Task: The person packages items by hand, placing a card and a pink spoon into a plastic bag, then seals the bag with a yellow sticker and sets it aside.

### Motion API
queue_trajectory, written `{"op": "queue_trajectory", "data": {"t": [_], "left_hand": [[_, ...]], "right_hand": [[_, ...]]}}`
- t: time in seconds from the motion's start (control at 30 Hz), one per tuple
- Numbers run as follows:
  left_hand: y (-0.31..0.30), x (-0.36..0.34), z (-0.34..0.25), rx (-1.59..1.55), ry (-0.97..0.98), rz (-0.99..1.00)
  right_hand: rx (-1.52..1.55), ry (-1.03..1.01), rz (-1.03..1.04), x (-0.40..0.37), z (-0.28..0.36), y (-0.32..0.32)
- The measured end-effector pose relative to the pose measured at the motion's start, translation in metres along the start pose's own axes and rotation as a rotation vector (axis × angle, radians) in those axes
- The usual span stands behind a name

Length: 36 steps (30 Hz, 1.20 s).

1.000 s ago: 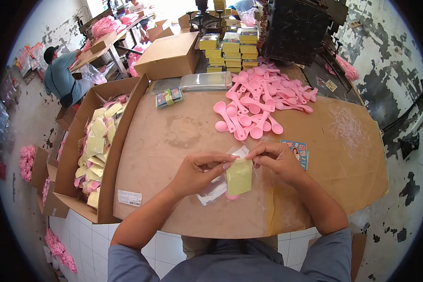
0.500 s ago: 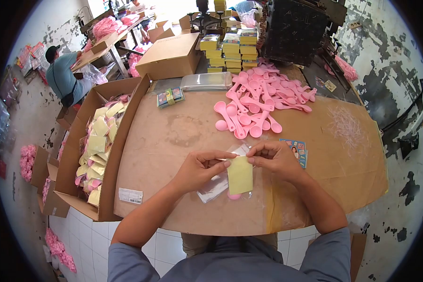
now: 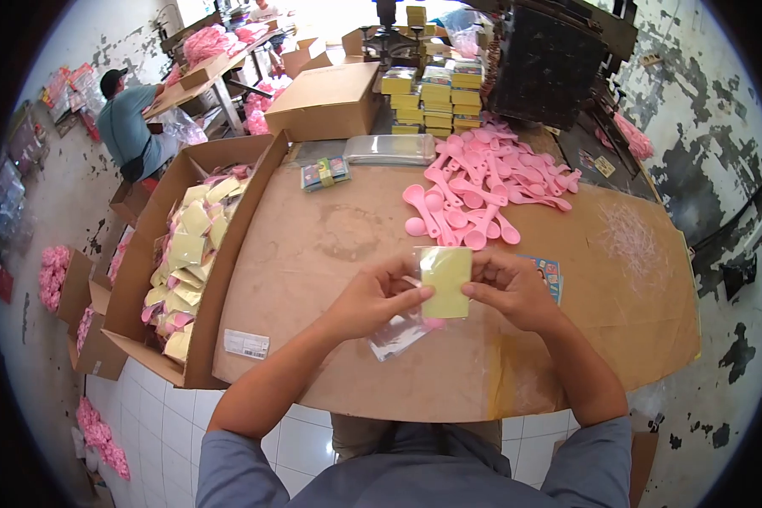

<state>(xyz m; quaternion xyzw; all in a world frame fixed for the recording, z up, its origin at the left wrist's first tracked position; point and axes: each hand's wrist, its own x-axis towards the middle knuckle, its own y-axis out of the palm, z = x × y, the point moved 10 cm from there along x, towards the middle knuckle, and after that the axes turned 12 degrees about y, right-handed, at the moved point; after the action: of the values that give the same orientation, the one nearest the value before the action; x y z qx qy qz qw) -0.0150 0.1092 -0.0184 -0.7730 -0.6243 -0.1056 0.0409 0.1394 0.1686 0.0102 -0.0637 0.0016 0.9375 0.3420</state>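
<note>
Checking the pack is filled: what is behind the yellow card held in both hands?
Below the yellow card, pinched by the left hand and right hand, a pink bit peeks out; the card covers the rest. Clear bags lie underneath by the left hand.

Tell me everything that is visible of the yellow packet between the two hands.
The yellow packet is a flat, pale yellow card in a clear, glossy plastic sleeve. It is held, long edges at the sides, over the brown tabletop. The left hand pinches its left edge, the right hand its right edge. Something pink shows under its lower edge.
</note>
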Motion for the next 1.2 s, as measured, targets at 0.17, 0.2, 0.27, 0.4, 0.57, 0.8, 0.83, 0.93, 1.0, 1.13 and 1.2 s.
{"op": "queue_trajectory", "data": {"t": [0.17, 0.2, 0.27, 0.4, 0.57, 0.8, 0.83, 0.93, 1.0, 1.13, 1.2], "left_hand": [[-0.072, -0.010, -0.031, -0.084, 0.256, -0.500], [-0.087, -0.017, -0.050, -0.239, 0.379, -0.627], [-0.115, -0.030, -0.084, -0.560, 0.622, -0.860], [-0.101, -0.011, -0.032, -0.161, 0.328, -0.626], [-0.019, 0.000, -0.032, 1.069, 0.260, -0.295], [-0.024, 0.007, -0.008, 0.981, 0.204, -0.164], [-0.025, 0.007, -0.004, 0.950, 0.179, -0.150], [-0.027, 0.006, -0.004, 0.873, 0.148, -0.178], [-0.025, 0.005, -0.007, 0.884, 0.160, -0.197], [-0.017, 0.005, -0.014, 0.979, 0.224, -0.156], [-0.017, 0.004, -0.013, 0.968, 0.237, -0.142]], "right_hand": [[-0.343, -0.076, -0.152, -0.020, 0.034, -0.033], [-0.515, -0.103, -0.216, -0.026, 0.045, -0.044], [-0.677, -0.085, -0.369, -0.035, 0.052, -0.076], [-1.024, -0.029, -0.512, -0.055, 0.039, -0.126], [-0.878, 0.204, -0.341, -0.061, 0.002, -0.145], [-0.724, 0.145, -0.379, -0.058, -0.013, -0.163], [-0.699, 0.165, -0.388, -0.059, -0.016, -0.165], [-0.626, 0.224, -0.410, -0.060, -0.019, -0.166], [-0.589, 0.261, -0.421, -0.062, -0.021, -0.168], [-0.611, 0.181, -0.453, -0.062, -0.015, -0.167], [-0.671, 0.073, -0.471, -0.061, -0.006, -0.166]]}}
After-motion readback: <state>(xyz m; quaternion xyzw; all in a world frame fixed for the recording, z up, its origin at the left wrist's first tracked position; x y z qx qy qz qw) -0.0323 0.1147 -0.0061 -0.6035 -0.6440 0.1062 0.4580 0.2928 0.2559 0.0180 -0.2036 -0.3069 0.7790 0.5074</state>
